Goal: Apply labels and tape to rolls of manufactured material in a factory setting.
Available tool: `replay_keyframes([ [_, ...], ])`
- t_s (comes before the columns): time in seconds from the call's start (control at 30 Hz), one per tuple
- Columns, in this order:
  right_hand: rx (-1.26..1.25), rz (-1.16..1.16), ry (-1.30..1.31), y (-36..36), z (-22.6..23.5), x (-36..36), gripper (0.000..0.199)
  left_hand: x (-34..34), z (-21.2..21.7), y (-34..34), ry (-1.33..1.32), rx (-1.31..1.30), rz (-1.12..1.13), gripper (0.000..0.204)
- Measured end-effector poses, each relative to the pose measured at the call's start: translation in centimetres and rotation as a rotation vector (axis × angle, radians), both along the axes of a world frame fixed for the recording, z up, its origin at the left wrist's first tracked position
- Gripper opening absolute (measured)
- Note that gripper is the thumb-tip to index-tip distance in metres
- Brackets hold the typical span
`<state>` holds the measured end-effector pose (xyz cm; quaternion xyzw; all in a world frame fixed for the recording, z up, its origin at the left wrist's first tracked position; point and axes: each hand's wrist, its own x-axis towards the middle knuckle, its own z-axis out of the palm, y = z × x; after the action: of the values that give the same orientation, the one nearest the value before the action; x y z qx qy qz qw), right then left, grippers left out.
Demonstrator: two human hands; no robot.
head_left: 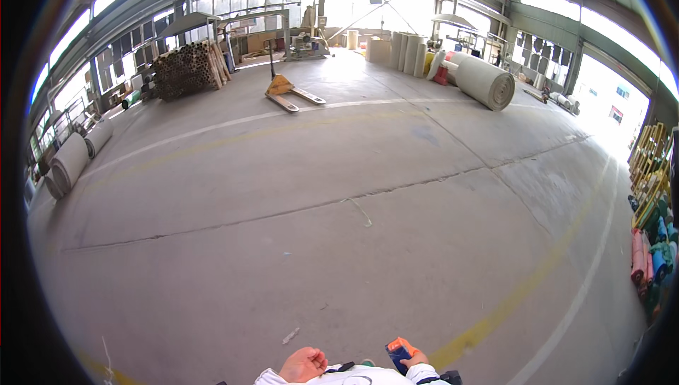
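At the lower edge, my left hand (304, 364) is held in front of my white clothing with its fingers loosely curled in. Nothing shows in that hand. To its right, my right hand (417, 359) is closed around a small box-like item (396, 352), dark blue with an orange end. The item tilts up and to the left, and my fingers cover part of it. Both hands are above the concrete floor, apart from each other.
A yellow pallet jack (281, 86) stands ahead. Beyond it are stacked cardboard tubes (187, 72). A large grey roll (486, 82) lies back right, other rolls (69, 162) at left. Coloured fabric rolls (639, 256) and wooden poles (649, 155) line the right. A scrap (291, 335) lies nearby.
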<state>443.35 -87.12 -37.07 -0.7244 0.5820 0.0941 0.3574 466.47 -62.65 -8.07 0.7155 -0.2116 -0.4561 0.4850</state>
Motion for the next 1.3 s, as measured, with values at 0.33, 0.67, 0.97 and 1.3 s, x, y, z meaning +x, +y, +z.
replay_keyframes([
  [0.33,0.049,0.037,0.072,-0.4,0.5,-0.7,0.053,0.5,-7.8,0.6,1.162,-0.360,0.659,0.007],
  [0.67,-0.052,0.136,0.014,-0.9,3.0,1.4,0.055,-0.1,-6.5,1.5,1.106,-0.483,0.627,0.010],
  [0.97,-0.002,0.132,0.040,0.0,3.1,2.3,0.054,-0.6,-5.6,2.1,1.071,-0.469,0.711,0.008],
  [1.3,-0.004,0.115,0.039,0.1,0.9,1.3,0.053,-1.3,-3.0,2.7,1.094,-0.533,0.626,0.003],
])
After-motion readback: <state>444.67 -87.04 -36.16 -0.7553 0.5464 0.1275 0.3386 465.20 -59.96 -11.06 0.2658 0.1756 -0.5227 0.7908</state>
